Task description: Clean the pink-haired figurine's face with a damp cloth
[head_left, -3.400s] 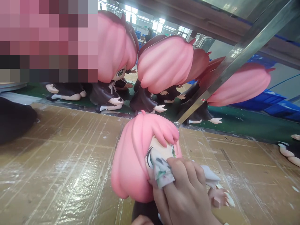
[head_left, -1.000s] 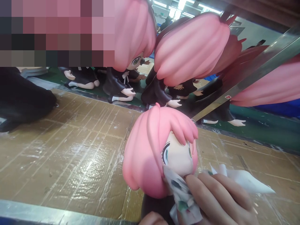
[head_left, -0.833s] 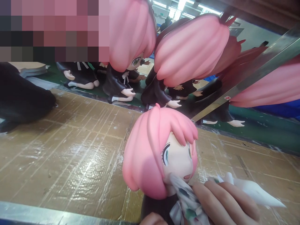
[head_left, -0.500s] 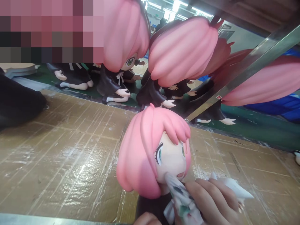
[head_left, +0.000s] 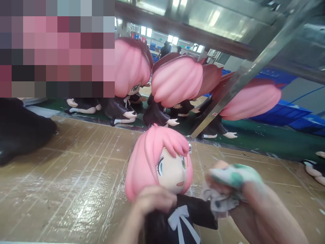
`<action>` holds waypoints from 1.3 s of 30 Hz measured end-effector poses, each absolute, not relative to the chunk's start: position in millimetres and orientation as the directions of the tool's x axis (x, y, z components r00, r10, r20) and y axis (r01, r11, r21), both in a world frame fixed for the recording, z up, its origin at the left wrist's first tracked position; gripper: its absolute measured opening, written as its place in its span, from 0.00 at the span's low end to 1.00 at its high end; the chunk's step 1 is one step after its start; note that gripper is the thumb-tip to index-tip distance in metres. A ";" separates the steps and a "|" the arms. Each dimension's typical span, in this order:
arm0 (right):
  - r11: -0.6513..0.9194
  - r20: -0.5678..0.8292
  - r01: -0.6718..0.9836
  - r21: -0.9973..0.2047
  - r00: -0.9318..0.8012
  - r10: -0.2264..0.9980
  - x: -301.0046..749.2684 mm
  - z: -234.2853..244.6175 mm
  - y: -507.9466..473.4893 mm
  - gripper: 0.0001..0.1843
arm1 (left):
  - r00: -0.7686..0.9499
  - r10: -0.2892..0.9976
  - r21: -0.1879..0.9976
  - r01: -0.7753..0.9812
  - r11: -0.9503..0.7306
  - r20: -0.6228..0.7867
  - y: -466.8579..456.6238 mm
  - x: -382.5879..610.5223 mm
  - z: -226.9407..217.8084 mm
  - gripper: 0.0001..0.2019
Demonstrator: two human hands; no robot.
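A pink-haired figure (head_left: pixel 175 169) in a black dress with a white bow stands at the middle of the bench, its face turned to the right. My left hand (head_left: pixel 156 200) is curled against it at the neck and shoulder, below the chin. To the right of the figure, apart from its face, my right hand (head_left: pixel 243 179) is closed around a stained white rag (head_left: pixel 223 200) with green and dark marks. The hand and cloth are somewhat blurred.
Behind the bench, several similar pink-haired figures (head_left: pixel 177 79) line a green surface (head_left: pixel 254 135). A metal post (head_left: pixel 218 105) slants across the right side. Brown tape covers the bench top (head_left: pixel 96 169). A dark sleeve-like shape (head_left: pixel 25 128) is at left.
My right hand has drawn the rag away from the figure's cheek to the right. My left hand has risen to its neck. The view has tilted up.
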State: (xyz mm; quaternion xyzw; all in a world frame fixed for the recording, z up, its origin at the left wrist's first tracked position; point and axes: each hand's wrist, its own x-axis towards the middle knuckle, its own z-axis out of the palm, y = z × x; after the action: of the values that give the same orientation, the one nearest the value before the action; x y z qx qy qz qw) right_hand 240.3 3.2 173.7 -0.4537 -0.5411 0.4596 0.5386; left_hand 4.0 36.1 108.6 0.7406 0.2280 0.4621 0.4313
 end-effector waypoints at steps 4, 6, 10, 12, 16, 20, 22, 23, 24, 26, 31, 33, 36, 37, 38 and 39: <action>-0.051 -0.023 -0.099 -0.994 -0.272 0.962 232.7 195.9 14.8 0.22 | 0.575 0.801 0.984 -0.142 -0.107 0.170 60.4 18.3 160.1 0.15; 0.009 0.021 -0.043 -0.999 -0.276 0.961 230.7 204.1 18.8 0.21 | 0.671 0.741 0.965 -0.214 0.152 0.033 67.2 30.1 181.5 0.18; 0.110 0.084 0.087 -0.990 -0.262 0.961 232.7 217.3 20.2 0.19 | 0.794 0.604 0.894 -0.224 0.389 -0.064 78.4 47.3 195.2 0.21; 0.106 0.065 0.121 -0.987 -0.303 0.951 234.1 221.2 18.5 0.19 | 0.804 0.588 0.881 -0.212 0.424 -0.089 83.4 49.8 193.0 0.21; 0.056 0.021 0.087 -0.995 -0.362 0.932 237.1 219.6 15.8 0.19 | 0.757 0.641 0.884 -0.207 0.419 -0.127 88.7 46.8 191.3 0.21; -0.071 -0.064 -0.004 -0.997 -0.369 0.927 241.6 208.1 15.4 0.23 | 0.676 0.734 0.932 -0.224 0.284 -0.061 87.8 45.1 196.9 0.19; -0.113 -0.093 -0.038 -0.993 -0.351 0.932 242.5 202.1 15.0 0.23 | 0.626 0.780 0.953 -0.219 0.209 -0.027 86.1 47.3 198.9 0.18; -0.129 -0.102 -0.058 -0.990 -0.335 0.937 242.2 199.7 14.9 0.22 | 0.602 0.798 0.960 -0.220 0.175 -0.007 85.0 49.1 199.5 0.18; -0.142 -0.109 -0.085 -0.986 -0.312 0.944 241.4 197.8 14.8 0.21 | 0.582 0.813 0.964 -0.226 0.142 0.016 83.8 51.1 199.8 0.18; -0.158 -0.113 -0.155 -0.975 -0.264 0.958 238.2 195.7 15.2 0.18 | 0.535 0.841 0.967 -0.245 0.068 0.077 81.2 55.1 200.0 0.16; -0.196 -0.122 -0.391 -0.899 -0.206 0.971 226.4 196.0 18.4 0.13 | 0.421 0.876 0.956 -0.263 -0.129 0.234 76.1 60.8 198.9 0.11; -0.227 -0.147 -0.471 -0.852 -0.201 0.968 221.7 195.9 18.5 0.12 | 0.431 0.872 0.957 -0.261 -0.125 0.231 74.9 61.5 197.4 0.12; -0.257 -0.165 -0.546 -0.797 -0.212 0.963 215.2 195.0 17.5 0.13 | 0.445 0.868 0.959 -0.262 -0.109 0.221 72.6 62.0 195.2 0.13; -0.261 -0.163 -0.562 -0.785 -0.220 0.962 213.4 194.8 17.0 0.15 | 0.452 0.865 0.960 -0.261 -0.105 0.218 71.7 62.0 194.9 0.12; -0.264 -0.157 -0.573 -0.776 -0.230 0.960 211.9 194.6 16.5 0.16 | 0.455 0.864 0.960 -0.258 -0.104 0.216 70.9 61.8 194.9 0.12; -0.264 -0.150 -0.584 -0.768 -0.238 0.960 210.7 194.4 16.0 0.17 | 0.456 0.863 0.961 -0.257 -0.107 0.218 70.3 61.5 195.3 0.11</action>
State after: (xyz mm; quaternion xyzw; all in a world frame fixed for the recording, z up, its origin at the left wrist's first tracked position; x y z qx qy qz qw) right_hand 210.7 16.0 194.4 -0.3176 -0.2960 0.7289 0.5294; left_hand 61.5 70.3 195.3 0.5896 0.2569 0.4536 0.6169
